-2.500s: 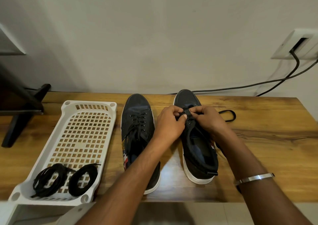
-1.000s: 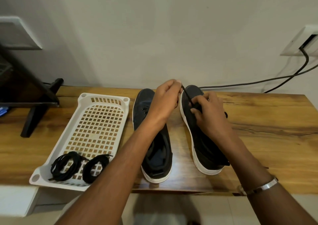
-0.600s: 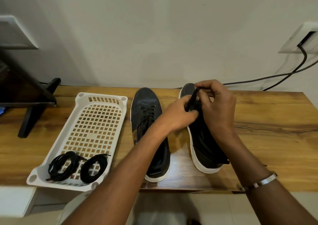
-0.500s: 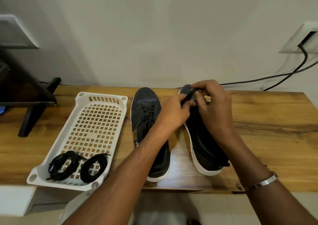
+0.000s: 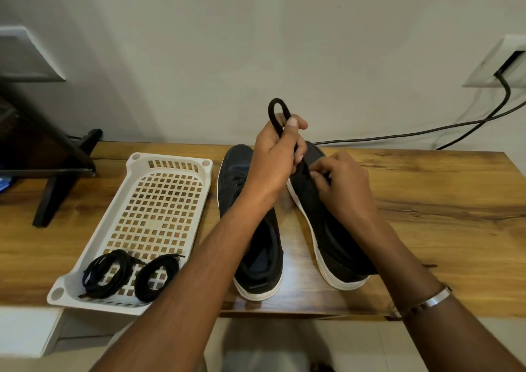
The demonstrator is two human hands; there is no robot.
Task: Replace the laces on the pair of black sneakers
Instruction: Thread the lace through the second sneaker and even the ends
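Note:
Two black sneakers with white soles stand side by side on the wooden table [image 5: 441, 200], toes toward the wall. The left sneaker [image 5: 256, 243] is laced. Above the toe of the right sneaker [image 5: 327, 229], my left hand [image 5: 273, 158] pinches a black lace [image 5: 277, 109], and a loop of it sticks up over my thumb. The lace runs down to the shoe's eyelets. My right hand [image 5: 341, 189] rests on the right sneaker's upper with its fingers curled at the lace near the eyelets.
A white perforated plastic tray [image 5: 159, 200] lies left of the shoes with two coiled black laces [image 5: 128, 274] at its near end. A dark stand [image 5: 57, 178] is at far left. Cables [image 5: 427, 131] run along the wall to a socket [image 5: 501, 64] at right.
My left hand has risen from beside the shoe's toe, drawing the lace up into a raised loop. My right hand has dropped onto the shoe's upper.

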